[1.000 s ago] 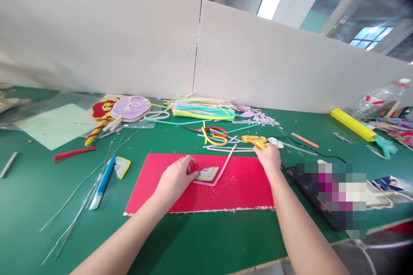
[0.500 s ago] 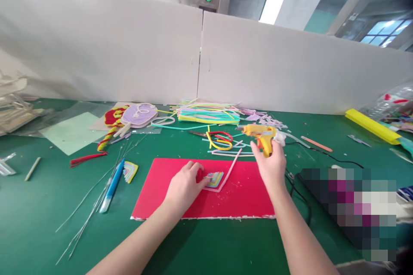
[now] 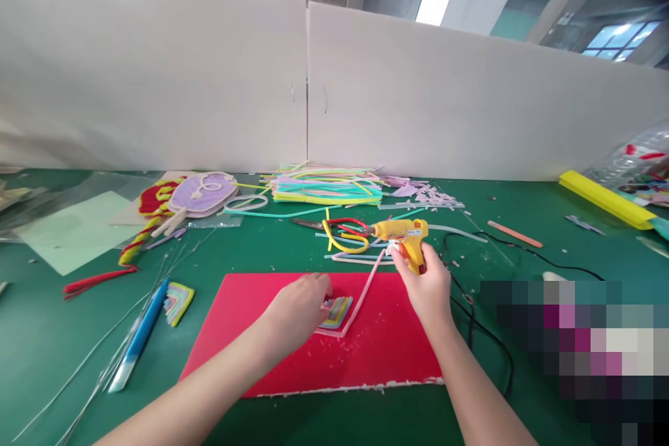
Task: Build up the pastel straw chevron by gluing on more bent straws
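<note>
My left hand [image 3: 300, 303] is closed at the left end of a small layered piece [image 3: 337, 312] in pastel stripes, pressing it on the red board [image 3: 387, 355]. Its fingertips are partly hidden. A pink strip [image 3: 363, 293] runs along the piece's near edge, bends at the corner and sticks up toward the right. My right hand [image 3: 428, 286] grips the handle of a yellow hot glue gun [image 3: 402, 230], its nozzle pointing left above the scissors [image 3: 355, 226]. A bit of white material [image 3: 393, 247] shows by my right thumb.
A similar striped piece [image 3: 178, 304], a blue pen-like tool [image 3: 141, 334] and thin wires [image 3: 83, 387] lie left. Behind are a bundle of pastel strips [image 3: 327, 188] and a purple fan-shaped craft [image 3: 203, 194]. A black cord [image 3: 502, 348] trails at right.
The view has shifted, so the table things sit further left and the board lower. My right hand has brought the glue gun left and lower, closer to the pink strip. My left hand stays on the striped piece.
</note>
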A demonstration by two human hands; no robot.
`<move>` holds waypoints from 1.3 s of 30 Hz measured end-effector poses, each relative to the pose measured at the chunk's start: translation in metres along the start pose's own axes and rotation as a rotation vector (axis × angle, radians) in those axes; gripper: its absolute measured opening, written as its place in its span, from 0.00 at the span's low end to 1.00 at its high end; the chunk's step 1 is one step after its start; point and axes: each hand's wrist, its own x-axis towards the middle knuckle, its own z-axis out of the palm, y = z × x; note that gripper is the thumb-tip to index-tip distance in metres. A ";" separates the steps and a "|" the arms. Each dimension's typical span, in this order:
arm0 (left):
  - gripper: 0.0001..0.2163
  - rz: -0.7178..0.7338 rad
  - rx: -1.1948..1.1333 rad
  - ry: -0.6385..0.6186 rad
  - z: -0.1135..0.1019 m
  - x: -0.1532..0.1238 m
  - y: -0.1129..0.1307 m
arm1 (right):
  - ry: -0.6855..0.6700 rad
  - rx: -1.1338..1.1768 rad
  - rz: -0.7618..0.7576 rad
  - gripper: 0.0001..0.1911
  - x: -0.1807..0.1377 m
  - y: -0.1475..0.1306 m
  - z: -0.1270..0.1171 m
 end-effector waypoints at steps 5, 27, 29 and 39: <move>0.05 0.094 -0.096 0.015 0.007 0.000 -0.013 | -0.004 0.031 0.029 0.20 -0.004 -0.008 0.000; 0.09 -0.154 -1.506 -0.031 -0.032 0.015 -0.032 | -0.161 -0.017 -0.340 0.07 -0.011 -0.017 -0.011; 0.06 -0.173 -1.521 -0.016 -0.033 0.015 -0.033 | -0.171 -0.022 -0.366 0.06 -0.011 -0.018 -0.012; 0.03 -0.227 -1.564 -0.035 -0.038 0.013 -0.033 | -0.220 -0.030 -0.424 0.07 -0.013 -0.019 -0.011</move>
